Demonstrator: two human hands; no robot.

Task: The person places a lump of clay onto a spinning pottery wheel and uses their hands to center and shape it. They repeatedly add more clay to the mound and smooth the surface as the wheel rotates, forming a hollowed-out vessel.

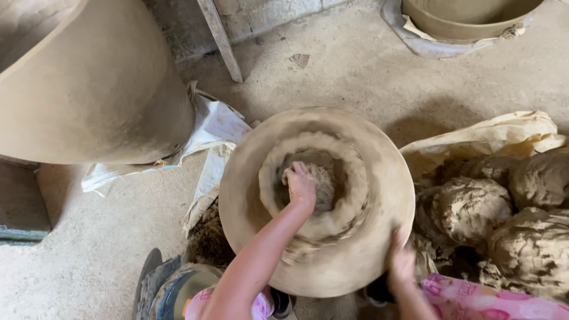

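Note:
A wide, wet clay pot (361, 237) stands in the middle of the floor, with a thick, ragged inner ring of fresh clay (355, 178) around its opening. My left hand (301, 185) reaches down into the opening, its fingers curled on a lump of soft clay (325, 185) against the ring's inner side. My right hand (402, 261) lies flat on the pot's outer wall at the near right, fingers spread. Both hands are smeared with clay.
A large finished clay vessel (89, 89) stands at upper left, on white sacking (219, 127). Several big lumps of raw clay (474, 207) lie on a pale sack at right. Another pot (468, 24) sits on a grey base at top right. A wooden slat (220, 38) leans against the wall.

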